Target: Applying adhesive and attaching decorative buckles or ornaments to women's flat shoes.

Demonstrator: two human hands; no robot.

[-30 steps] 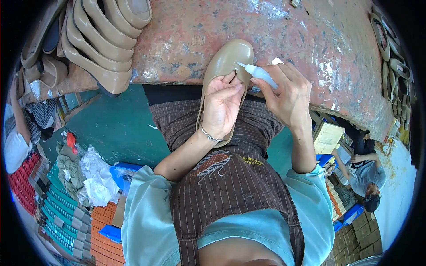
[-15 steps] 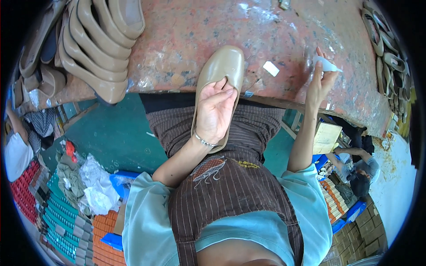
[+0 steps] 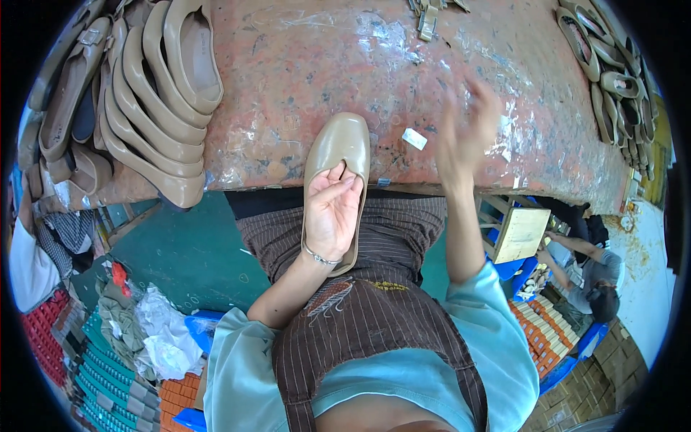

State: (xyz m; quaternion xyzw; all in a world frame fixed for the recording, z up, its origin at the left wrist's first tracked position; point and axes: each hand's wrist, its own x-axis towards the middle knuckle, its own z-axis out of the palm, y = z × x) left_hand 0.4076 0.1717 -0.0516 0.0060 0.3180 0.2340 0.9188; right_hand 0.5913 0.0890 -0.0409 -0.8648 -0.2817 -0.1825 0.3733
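- The left hand (image 3: 331, 219) is gripping the beige shoe (image 3: 340, 138) from inside, its thumb lying against the fingers.
- That shoe is pointing its toe over the near edge of the worn table (image 3: 288, 79), its heel end hanging above the striped apron (image 3: 374, 338).
- The right hand (image 3: 466, 144) is hovering blurred over the table, its fingers spreading apart.
- A small white piece (image 3: 414, 138) is lying between shoe and right hand.
- Nested beige shoes (image 3: 155, 137) are standing at left.

TEXT | yellow lettering (image 3: 389, 286) on brown apron (image 3: 371, 338) | not clearly legible
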